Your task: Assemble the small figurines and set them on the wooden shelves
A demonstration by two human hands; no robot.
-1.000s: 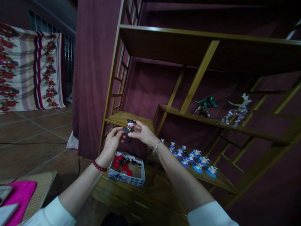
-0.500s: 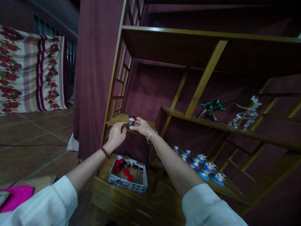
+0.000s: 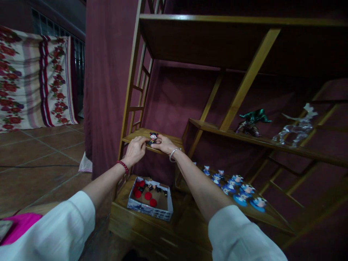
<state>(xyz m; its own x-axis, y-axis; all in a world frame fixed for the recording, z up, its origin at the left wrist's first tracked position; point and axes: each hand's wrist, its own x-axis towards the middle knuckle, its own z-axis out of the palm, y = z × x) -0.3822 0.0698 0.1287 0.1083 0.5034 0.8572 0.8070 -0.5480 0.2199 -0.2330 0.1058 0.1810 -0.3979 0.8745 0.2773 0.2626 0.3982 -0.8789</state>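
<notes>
A small doll figurine (image 3: 153, 137) with black hair, red hair ornaments and a dark body stands upright at the front of a wooden shelf (image 3: 136, 135). From its right side, my right hand (image 3: 164, 144) is closed on it with thumb and fingers. My left hand (image 3: 136, 148) is at its other side, fingers bent together and the tips at the figurine's lower part. Below, a shallow cardboard box (image 3: 148, 210) holds several red round pieces (image 3: 148, 195) and more dark figurines (image 3: 154, 187).
Several blue-and-white figurines (image 3: 231, 183) stand on a lower shelf at the right. Above them, a green and brown ornament (image 3: 254, 121) and a clear glass animal (image 3: 295, 127) share a shelf. A purple curtain (image 3: 108, 90) hangs at left; the box rests on a wooden cabinet (image 3: 136, 224).
My view has shifted slightly, so the shelves appear displaced. The figurine stays between my hands at the shelf's front, and my left fingers look a little more curled.
</notes>
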